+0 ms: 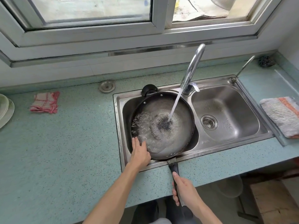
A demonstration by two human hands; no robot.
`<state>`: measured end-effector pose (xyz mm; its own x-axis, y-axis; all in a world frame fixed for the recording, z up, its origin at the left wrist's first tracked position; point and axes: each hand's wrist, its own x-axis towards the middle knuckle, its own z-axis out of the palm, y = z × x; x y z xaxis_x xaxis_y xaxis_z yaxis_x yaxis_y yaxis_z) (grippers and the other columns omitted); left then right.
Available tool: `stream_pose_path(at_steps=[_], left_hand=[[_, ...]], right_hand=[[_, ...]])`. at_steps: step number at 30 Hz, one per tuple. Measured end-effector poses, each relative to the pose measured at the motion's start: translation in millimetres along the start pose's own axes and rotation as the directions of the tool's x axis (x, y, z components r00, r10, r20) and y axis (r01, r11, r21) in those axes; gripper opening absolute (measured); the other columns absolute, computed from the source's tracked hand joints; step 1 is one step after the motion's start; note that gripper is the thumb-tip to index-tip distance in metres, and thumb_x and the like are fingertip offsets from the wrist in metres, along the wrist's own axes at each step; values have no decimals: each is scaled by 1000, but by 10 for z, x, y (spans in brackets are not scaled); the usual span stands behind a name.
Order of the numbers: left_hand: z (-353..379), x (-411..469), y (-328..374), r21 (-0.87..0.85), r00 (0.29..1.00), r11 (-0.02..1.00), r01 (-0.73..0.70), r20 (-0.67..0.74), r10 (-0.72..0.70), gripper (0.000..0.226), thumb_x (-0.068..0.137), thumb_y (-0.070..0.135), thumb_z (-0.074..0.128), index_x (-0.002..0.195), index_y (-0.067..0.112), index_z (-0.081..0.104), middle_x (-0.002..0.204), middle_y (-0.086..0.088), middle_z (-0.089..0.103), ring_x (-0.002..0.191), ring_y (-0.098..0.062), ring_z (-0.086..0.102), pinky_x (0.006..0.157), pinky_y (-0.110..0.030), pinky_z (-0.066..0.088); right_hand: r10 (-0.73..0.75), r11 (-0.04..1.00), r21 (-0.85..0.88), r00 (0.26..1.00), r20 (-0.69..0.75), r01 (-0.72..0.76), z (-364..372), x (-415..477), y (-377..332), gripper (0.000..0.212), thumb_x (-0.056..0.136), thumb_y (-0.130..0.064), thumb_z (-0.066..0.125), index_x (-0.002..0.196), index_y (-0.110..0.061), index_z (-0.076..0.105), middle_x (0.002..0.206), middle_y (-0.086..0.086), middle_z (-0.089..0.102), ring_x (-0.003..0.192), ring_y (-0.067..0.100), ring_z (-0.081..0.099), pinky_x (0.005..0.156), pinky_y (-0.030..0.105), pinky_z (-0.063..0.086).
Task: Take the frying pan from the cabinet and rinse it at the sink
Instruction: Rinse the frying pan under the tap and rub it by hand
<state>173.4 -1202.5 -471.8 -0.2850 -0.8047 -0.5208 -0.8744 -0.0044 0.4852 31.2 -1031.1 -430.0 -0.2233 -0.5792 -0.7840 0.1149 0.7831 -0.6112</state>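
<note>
A dark frying pan (181,135) lies in the left basin of the steel double sink (233,147), its long black handle reaching over the front rim toward me. Water runs from the chrome faucet (191,70) into the pan's middle and pools at its left side. My right hand (184,189) is closed around the handle in front of the counter edge. My left hand (140,151) rests with fingers spread on the pan's near-left rim, fingertips at the water.
A red checked cloth (45,102) and pale plates (5,110) lie on the teal counter at left. A round drain stopper (107,86) sits behind the sink. A grey and orange towel (281,116) is at right, a scouring pad (266,61) in the far corner.
</note>
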Motion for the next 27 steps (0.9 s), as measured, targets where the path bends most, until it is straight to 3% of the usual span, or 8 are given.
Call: stream_pose_path(at_steps=[8, 11, 13, 16, 21, 23, 25, 27], left_hand=[[-51, 0, 52, -365, 959, 927, 88, -221, -178, 62, 85, -5, 51, 144, 13, 44, 165, -15, 10, 153, -28, 12, 122, -35, 15], [-81, -9, 58, -401, 950, 906, 136, -207, -234, 58, 87, 0, 54, 142, 16, 46, 162, -18, 18, 148, -31, 26, 119, -35, 23], [-131, 10, 50, -399, 954, 907, 134, -197, -228, 54, 86, 4, 57, 139, 16, 50, 153, -18, 36, 138, -33, 41, 116, -40, 32], [-242, 36, 8, -456, 948, 884, 108, -221, -230, 43, 86, 7, 59, 127, 18, 60, 127, -9, 61, 108, -23, 59, 92, -32, 46], [-396, 23, -34, -589, 935, 804, 86, -232, -269, 38, 87, 6, 59, 121, 20, 65, 114, -4, 67, 86, -11, 59, 74, -24, 46], [-432, 3, -43, -650, 921, 755, 88, -235, -310, 37, 88, 5, 59, 121, 21, 64, 115, -3, 64, 91, -9, 61, 75, -25, 51], [-470, -11, -64, -722, 906, 685, 97, -221, -362, 37, 89, 5, 60, 122, 21, 63, 120, -7, 62, 105, -22, 63, 89, -41, 56], [-515, -15, -87, -776, 896, 625, 86, -215, -390, 38, 90, 1, 59, 124, 17, 61, 120, -10, 60, 109, -27, 61, 85, -42, 59]], right_hand=[[-1, 1000, 8, 1000, -4, 1, -14, 28, 44, 49, 95, -56, 52, 80, -10, 59, 56, 6, 57, 43, 18, 51, 40, 29, 45], [9, 1000, 19, 1000, -3, -9, -40, 37, 61, 49, 94, -58, 54, 80, -12, 59, 57, 6, 58, 44, 19, 50, 41, 29, 45], [11, 1000, 18, 1000, 2, -11, -51, 42, 65, 50, 93, -59, 53, 80, -12, 59, 57, 6, 57, 44, 20, 50, 41, 28, 45], [4, 1000, 15, 1000, 10, -4, -74, 44, 52, 51, 94, -60, 51, 79, -12, 59, 56, 7, 56, 42, 20, 50, 41, 28, 44], [1, 1000, -4, 1000, 27, -1, -154, 27, -1, 52, 95, -59, 50, 79, -10, 58, 55, 8, 55, 41, 20, 50, 40, 27, 43], [11, 1000, -16, 999, 38, -11, -208, 32, -27, 53, 95, -60, 50, 81, -9, 58, 55, 8, 55, 41, 20, 50, 40, 27, 44], [29, 999, -17, 998, 49, -28, -267, 45, -48, 53, 94, -61, 51, 82, -9, 58, 55, 8, 55, 41, 19, 50, 40, 26, 44], [42, 999, -17, 997, 58, -41, -328, 68, -77, 53, 92, -62, 53, 81, -10, 58, 54, 7, 53, 40, 19, 48, 40, 27, 44]])
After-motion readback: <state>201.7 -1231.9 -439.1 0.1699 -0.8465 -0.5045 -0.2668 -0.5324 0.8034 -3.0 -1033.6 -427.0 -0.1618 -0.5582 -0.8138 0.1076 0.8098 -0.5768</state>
